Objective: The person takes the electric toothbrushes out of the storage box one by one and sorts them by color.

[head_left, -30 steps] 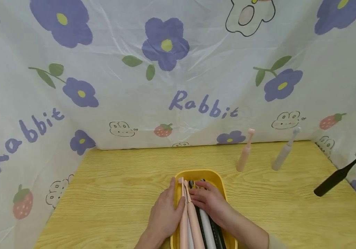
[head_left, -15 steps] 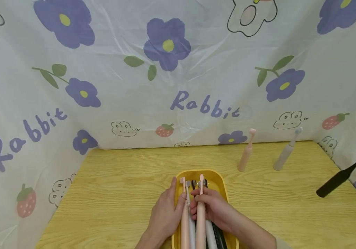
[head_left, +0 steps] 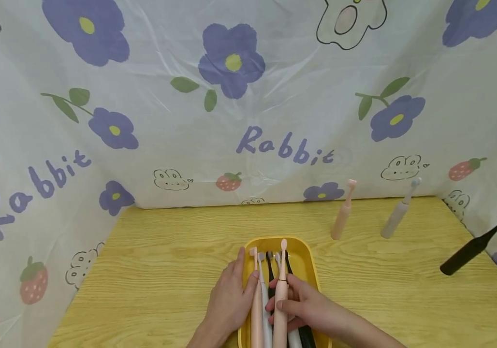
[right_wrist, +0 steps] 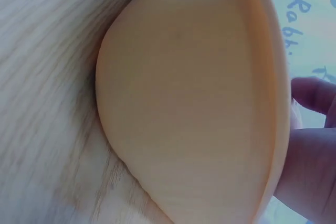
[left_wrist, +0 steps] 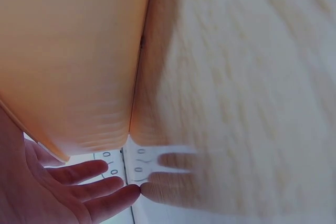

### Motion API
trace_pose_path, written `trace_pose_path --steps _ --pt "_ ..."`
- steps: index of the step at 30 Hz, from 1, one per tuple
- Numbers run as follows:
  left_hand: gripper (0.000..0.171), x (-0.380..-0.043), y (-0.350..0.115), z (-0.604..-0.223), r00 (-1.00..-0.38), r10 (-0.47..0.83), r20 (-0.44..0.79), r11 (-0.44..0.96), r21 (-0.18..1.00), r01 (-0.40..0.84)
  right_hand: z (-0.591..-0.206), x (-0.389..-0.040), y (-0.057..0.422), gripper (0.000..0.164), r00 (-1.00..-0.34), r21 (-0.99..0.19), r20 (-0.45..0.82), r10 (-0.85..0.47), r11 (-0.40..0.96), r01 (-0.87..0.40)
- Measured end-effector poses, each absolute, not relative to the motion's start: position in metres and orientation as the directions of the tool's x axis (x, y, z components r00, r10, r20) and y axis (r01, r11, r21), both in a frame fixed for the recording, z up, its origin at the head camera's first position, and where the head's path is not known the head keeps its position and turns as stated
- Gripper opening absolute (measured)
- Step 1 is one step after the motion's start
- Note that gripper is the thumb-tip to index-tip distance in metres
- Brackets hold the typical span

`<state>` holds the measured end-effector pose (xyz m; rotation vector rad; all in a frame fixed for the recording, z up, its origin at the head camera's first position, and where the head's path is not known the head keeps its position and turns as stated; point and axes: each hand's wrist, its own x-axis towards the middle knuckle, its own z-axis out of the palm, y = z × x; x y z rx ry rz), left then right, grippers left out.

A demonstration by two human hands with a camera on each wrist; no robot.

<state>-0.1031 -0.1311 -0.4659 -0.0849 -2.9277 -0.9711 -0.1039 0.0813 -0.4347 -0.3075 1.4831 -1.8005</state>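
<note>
My right hand (head_left: 305,303) pinches a pale pink electric toothbrush (head_left: 281,304) by its handle, thumb on top, its head pointing away from me. That toothbrush overlaps the others in a yellow tray (head_left: 311,256). My left hand (head_left: 230,296) rests at the tray's left rim, its thumb reaching inside beside another pink toothbrush (head_left: 256,314). In the left wrist view, the left fingers (left_wrist: 113,203) stretch out straight past the tray wall. White and black toothbrushes lie alongside in the tray, partly hidden by the right hand. The tray's near end is out of frame.
On the wooden table (head_left: 166,270), a pink toothbrush (head_left: 341,220) and a light grey toothbrush (head_left: 395,220) stand at the back right. A black toothbrush (head_left: 468,255) stands farther right. Patterned cloth (head_left: 166,135) encloses the table's back and sides.
My right hand has taken hold of the second pink toothbrush, shifted it rightward over the others, and slid its grip nearer to me along the handle. My left hand has stayed at the rim.
</note>
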Motion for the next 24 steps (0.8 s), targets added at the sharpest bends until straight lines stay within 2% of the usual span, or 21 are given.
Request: trace_pose_path --steps 4,8,18,24 --pt "0.065 -0.102 -0.131 -0.464 -0.997 0.034 0.071 0.799 0.597 0.07 -0.435 -0.101 0.084 0.049 -0.667 -0.922 -0.253 -0.701 -0.034 0.385" --pt "0.066 -0.102 -0.13 -0.464 -0.997 0.034 0.069 0.798 0.598 0.069 -0.432 -0.097 0.087 0.049 -0.687 -0.936 -0.216 -0.694 -0.053 0.348" --pt "0.065 -0.102 -0.13 -0.466 -0.997 0.023 0.079 0.8 0.596 0.066 -0.41 -0.098 0.103 0.057 -0.824 -0.993 -0.031 -0.565 -0.078 0.091" --pt "0.065 -0.102 -0.13 -0.467 -0.995 0.036 0.097 0.795 0.6 0.087 -0.398 -0.104 0.12 0.048 -0.874 -0.995 0.09 -0.478 -0.073 -0.063"
